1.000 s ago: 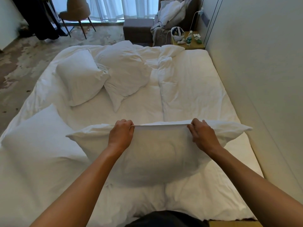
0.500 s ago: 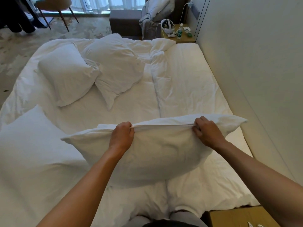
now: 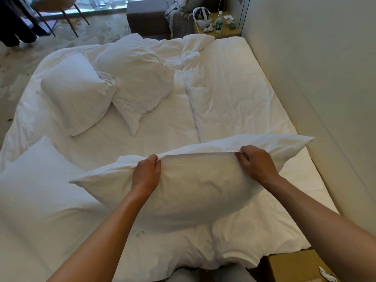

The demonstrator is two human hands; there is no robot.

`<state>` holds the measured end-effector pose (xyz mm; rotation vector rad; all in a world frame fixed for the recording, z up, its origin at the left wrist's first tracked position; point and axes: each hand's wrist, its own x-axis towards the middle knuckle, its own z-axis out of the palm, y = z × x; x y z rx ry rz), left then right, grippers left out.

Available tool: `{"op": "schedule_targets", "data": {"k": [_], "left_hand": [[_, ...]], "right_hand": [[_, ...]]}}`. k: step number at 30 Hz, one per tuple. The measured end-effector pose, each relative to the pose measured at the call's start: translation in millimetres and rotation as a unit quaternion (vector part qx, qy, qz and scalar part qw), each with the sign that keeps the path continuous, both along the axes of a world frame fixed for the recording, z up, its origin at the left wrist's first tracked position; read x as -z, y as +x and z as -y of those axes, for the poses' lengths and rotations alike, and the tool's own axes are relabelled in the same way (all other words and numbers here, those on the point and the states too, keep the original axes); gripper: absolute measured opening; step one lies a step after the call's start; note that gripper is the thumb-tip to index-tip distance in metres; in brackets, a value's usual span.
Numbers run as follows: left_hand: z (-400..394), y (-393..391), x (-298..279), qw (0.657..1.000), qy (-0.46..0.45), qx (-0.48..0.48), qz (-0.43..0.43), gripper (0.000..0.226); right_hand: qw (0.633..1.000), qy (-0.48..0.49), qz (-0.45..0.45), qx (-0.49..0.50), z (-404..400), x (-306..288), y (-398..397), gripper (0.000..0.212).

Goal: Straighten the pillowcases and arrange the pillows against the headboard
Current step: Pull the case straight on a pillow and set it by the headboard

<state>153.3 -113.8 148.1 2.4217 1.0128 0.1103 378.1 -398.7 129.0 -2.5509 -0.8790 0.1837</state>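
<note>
A white pillow (image 3: pixel 195 186) is held up over the near part of the bed (image 3: pixel 234 102), its long top hem stretched level. My left hand (image 3: pixel 146 171) grips that hem left of centre, and my right hand (image 3: pixel 256 161) grips it right of centre. A second pillow (image 3: pixel 36 180) lies flat at the near left. Two more pillows lie farther up the bed: one (image 3: pixel 79 102) on the left, one (image 3: pixel 138 84) crumpled beside it. The padded headboard wall (image 3: pixel 317 98) runs along the bed's right side.
A rumpled white duvet covers the bed. A bedside table (image 3: pixel 217 30) at the far right corner carries a bottle and small items. A brown ottoman (image 3: pixel 148 17) and a chair (image 3: pixel 57 9) stand beyond. A cardboard-coloured box (image 3: pixel 301 265) sits at the near right.
The view has tilted down and moved closer to the bed. The held pillow has shifted slightly to the right, toward the wall, still gripped by both hands at its hem.
</note>
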Motion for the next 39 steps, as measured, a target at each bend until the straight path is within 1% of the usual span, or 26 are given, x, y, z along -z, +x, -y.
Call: {"op": "schedule_targets", "data": {"k": [2, 4, 7, 10, 16, 20, 26, 30, 35, 39], "left_hand": [[5.8, 0.8, -8.4, 1.0, 0.018, -0.007, -0.009, 0.026], [14.7, 2.1, -18.1, 0.999, 0.036, -0.016, -0.008, 0.025], [32.5, 9.0, -37.7, 0.998, 0.05, -0.045, 0.012, 0.025], [47.2, 26.6, -62.8, 0.995, 0.07, -0.064, 0.04, 0.024], [66.1, 79.9, -118.6, 0.984, 0.136, -0.024, 0.114, 0.022], [80.1, 125.9, -145.7, 0.973, 0.179, 0.016, 0.148, 0.019], [108.0, 200.5, -148.1, 0.973, 0.156, 0.097, 0.142, 0.021], [133.9, 260.9, -144.4, 0.963, 0.139, 0.171, 0.155, 0.022], [171.2, 350.1, -140.8, 0.94, 0.097, 0.262, 0.197, 0.024], [198.4, 411.2, -135.9, 0.916, 0.062, 0.332, 0.215, 0.026]], "right_hand": [[1.0, 0.019, 0.009, -0.009, 5.8, -4.0, 4.7, 0.032], [0.998, 0.048, 0.015, -0.022, 13.5, -8.8, 9.4, 0.033], [0.994, 0.103, 0.015, -0.041, 26.1, -21.3, 18.5, 0.026], [0.988, 0.139, 0.015, -0.057, 38.3, -41.4, 34.8, 0.023], [0.975, 0.217, 0.032, -0.025, 69.7, -89.0, 73.0, 0.025], [0.968, 0.244, 0.055, 0.02, 103.5, -116.5, 91.4, 0.025], [0.964, 0.23, 0.091, 0.098, 163.9, -132.4, 106.7, 0.024], [0.954, 0.215, 0.108, 0.177, 206.1, -135.0, 113.8, 0.025], [0.922, 0.201, 0.121, 0.307, 247.6, -137.0, 116.5, 0.036], [0.895, 0.18, 0.121, 0.389, 266.6, -128.4, 111.5, 0.04]]}}
